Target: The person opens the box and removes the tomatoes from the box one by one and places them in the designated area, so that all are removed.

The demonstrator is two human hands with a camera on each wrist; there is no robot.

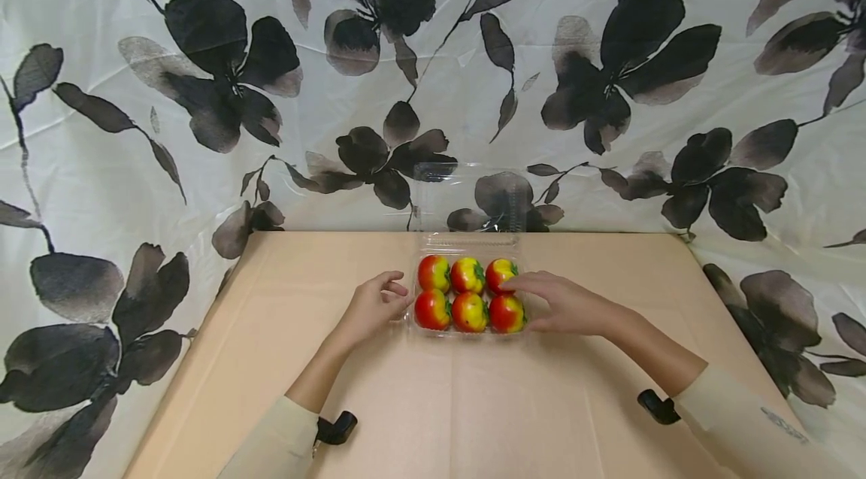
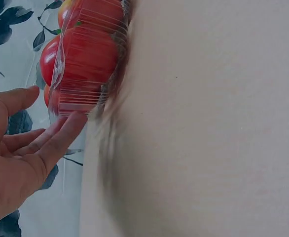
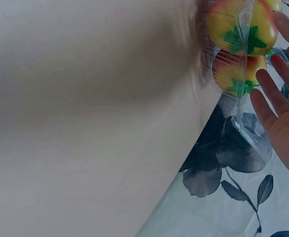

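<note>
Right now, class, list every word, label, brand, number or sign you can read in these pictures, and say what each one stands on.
Readable text: none in any view.
Right sleeve: a small grey mark, too small and blurred to read; I cannot tell whether it is lettering.
Red-and-yellow fruits, clear plastic box, floral cloth: no lettering shows.
</note>
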